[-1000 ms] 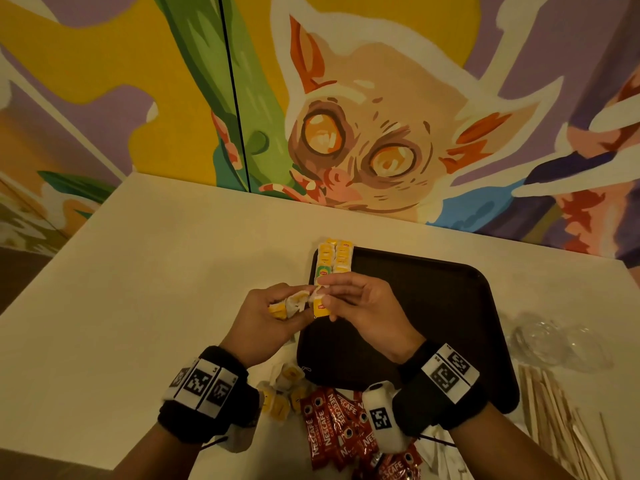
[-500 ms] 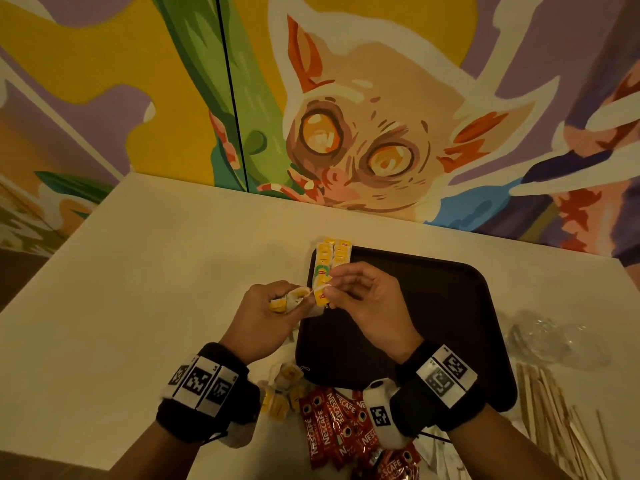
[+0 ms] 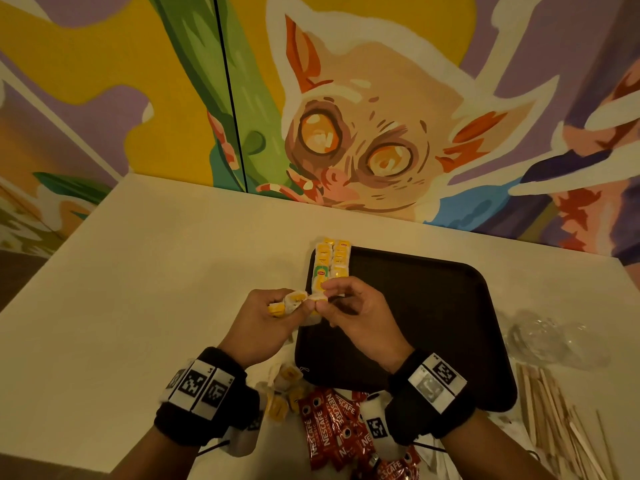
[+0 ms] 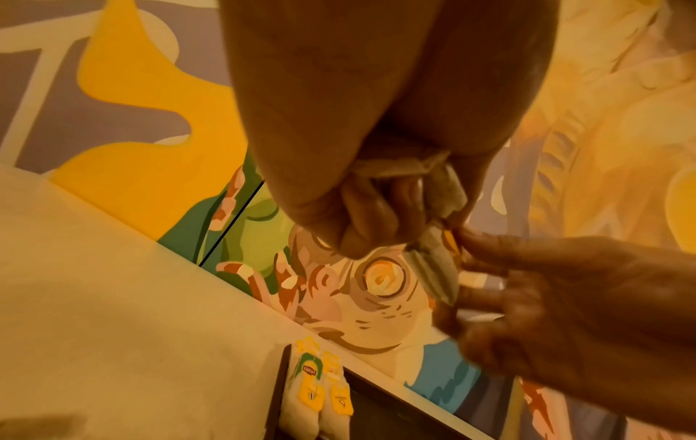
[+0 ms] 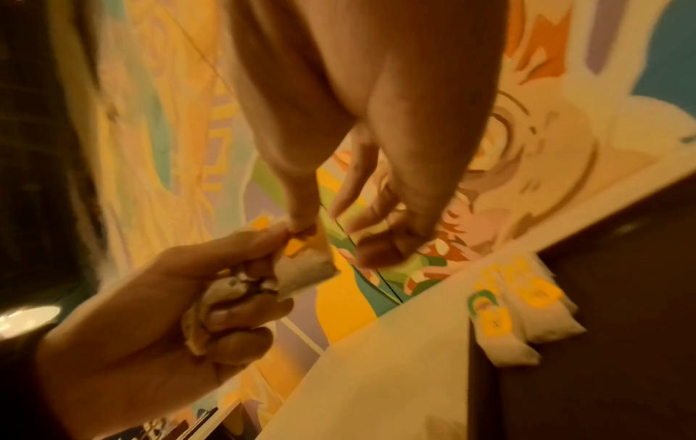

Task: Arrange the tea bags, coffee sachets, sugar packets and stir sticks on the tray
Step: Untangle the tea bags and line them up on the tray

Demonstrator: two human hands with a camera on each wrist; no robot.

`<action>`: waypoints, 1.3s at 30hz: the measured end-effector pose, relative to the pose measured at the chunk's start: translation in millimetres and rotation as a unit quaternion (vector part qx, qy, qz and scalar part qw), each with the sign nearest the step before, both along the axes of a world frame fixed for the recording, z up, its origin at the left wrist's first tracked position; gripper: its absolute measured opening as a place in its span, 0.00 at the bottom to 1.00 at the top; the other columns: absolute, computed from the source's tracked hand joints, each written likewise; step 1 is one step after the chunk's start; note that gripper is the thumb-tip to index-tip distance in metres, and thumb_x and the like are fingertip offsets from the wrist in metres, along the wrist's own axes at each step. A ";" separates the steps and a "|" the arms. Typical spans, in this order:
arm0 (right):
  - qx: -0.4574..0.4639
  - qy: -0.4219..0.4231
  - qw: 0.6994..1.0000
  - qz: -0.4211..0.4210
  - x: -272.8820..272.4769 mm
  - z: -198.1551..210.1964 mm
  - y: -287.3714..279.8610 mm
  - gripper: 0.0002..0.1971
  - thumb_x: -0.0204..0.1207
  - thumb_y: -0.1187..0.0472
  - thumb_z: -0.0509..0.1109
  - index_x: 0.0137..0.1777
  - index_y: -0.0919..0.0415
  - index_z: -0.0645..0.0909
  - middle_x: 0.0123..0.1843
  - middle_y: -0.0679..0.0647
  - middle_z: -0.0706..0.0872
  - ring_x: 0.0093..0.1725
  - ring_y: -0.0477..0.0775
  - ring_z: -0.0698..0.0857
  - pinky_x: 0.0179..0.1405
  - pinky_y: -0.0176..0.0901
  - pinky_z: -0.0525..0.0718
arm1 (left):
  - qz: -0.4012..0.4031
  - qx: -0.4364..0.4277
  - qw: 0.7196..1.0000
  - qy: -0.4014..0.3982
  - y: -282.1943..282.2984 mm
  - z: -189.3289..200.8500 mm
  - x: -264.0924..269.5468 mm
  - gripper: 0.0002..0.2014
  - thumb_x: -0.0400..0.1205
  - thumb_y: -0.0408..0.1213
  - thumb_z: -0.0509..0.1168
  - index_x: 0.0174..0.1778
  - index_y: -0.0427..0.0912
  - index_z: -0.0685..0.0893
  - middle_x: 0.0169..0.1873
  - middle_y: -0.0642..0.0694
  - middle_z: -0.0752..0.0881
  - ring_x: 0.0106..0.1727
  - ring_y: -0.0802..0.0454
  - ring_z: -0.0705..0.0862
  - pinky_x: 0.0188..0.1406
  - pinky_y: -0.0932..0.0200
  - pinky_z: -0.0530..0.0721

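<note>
Tea bags (image 3: 330, 268) already lie in a short row at the far left corner of the black tray (image 3: 433, 306), so only a small part of the job looks done. The left hand (image 3: 265, 318) has its fingers curled round a bunch of tea bags (image 3: 289, 302), and the right hand (image 3: 356, 315) pinches one bag from that bunch with thumb and fingertip, just above the tray's left edge. Left to put on the tray are the loose tea bags (image 3: 282, 393), the red coffee sachets (image 3: 332, 424) and the stir sticks (image 3: 561, 420) on the table (image 3: 138, 289); I cannot pick out any sugar packets.
</note>
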State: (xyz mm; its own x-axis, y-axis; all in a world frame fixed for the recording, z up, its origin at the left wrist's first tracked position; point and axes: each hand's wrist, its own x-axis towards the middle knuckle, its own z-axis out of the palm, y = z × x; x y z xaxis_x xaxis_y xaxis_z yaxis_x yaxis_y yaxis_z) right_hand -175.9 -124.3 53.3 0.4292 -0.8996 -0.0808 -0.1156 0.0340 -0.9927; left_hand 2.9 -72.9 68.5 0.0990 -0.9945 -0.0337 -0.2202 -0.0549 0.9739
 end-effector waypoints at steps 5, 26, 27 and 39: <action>0.026 0.065 0.994 0.079 -3.4 -12.0 3.0 0.06 0.78 0.62 0.74 0.53 0.59 0.87 0.50 0.51 0.90 0.45 0.43 0.87 0.38 0.36 0.85 | 0.018 0.022 1.000 0.006 1.2 -10.4 -1.3 0.06 0.80 0.36 0.70 0.41 0.40 0.91 0.28 0.51 0.88 0.28 0.61 0.81 0.26 0.69 0.77; 0.167 0.354 0.919 -0.055 -9.3 -90.3 -98.1 0.14 0.77 0.64 0.75 0.62 0.61 0.84 0.50 0.56 0.91 0.44 0.48 0.90 0.42 0.34 0.85 | 0.094 0.087 0.991 0.041 -3.4 -30.3 5.4 0.11 0.81 0.42 0.69 0.43 0.36 0.89 0.24 0.56 0.78 0.26 0.61 0.75 0.26 0.67 0.73; 0.169 0.364 0.914 -0.057 -8.0 -93.5 -100.3 0.14 0.76 0.65 0.76 0.62 0.61 0.84 0.52 0.57 0.91 0.47 0.49 0.90 0.45 0.36 0.87 | 0.093 0.089 0.991 0.043 -3.2 -30.3 5.7 0.11 0.81 0.42 0.69 0.43 0.36 0.89 0.24 0.55 0.78 0.26 0.61 0.75 0.26 0.67 0.73; 0.139 0.372 0.914 -0.088 0.7 -109.2 -108.4 0.15 0.62 0.67 0.84 0.41 0.52 0.82 0.48 0.54 0.90 0.50 0.54 0.90 0.54 0.50 0.90 | 0.075 0.152 0.971 0.166 -1.5 -24.2 4.5 0.10 0.84 0.41 0.65 0.49 0.45 0.91 0.26 0.51 0.74 0.25 0.57 0.69 0.23 0.61 0.67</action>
